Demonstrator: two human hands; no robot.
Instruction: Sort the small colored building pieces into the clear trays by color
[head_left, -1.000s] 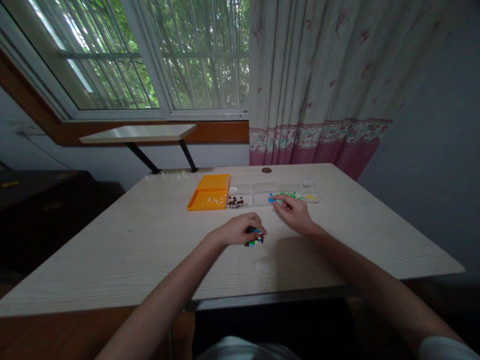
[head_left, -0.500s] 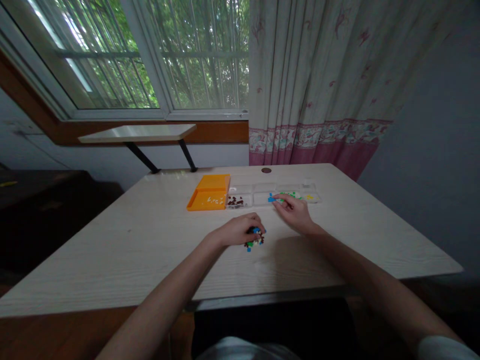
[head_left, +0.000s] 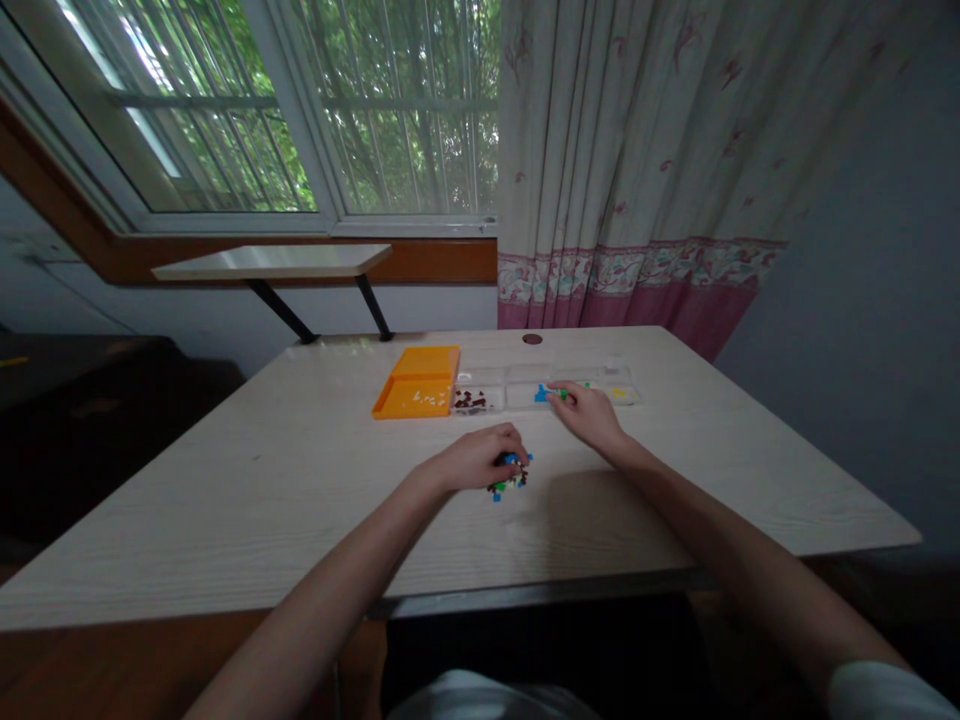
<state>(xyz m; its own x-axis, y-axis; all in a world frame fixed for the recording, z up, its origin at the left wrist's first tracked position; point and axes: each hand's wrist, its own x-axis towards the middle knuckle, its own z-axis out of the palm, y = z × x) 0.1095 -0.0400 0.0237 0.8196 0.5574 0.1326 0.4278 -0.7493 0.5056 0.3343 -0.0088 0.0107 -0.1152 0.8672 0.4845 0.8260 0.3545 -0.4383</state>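
My left hand (head_left: 486, 456) is curled round a cluster of small coloured pieces (head_left: 510, 480) in blue, green, white and dark brown, low over the table. Further back on the right, my right hand (head_left: 586, 412) reaches over a clear compartment tray (head_left: 519, 397). Its thumb and forefinger are close together beside the blue pieces (head_left: 541, 394); whether anything is between them is too small to tell. Green pieces (head_left: 564, 395) are partly hidden by that hand. Dark brown pieces (head_left: 470, 400) lie in the left compartment, yellow ones (head_left: 619, 393) at the right end.
An open orange case (head_left: 414, 381) with small white pieces adjoins the tray's left side. Behind it, a raised white shelf (head_left: 277, 262) on black supports stands at the table's back left. A round dark disc (head_left: 532, 339) is near the back edge of the table (head_left: 300, 480).
My right hand has shifted very slightly at the tray, and its fingers now look less spread. My left hand stays round the cluster. The view has moved a little.
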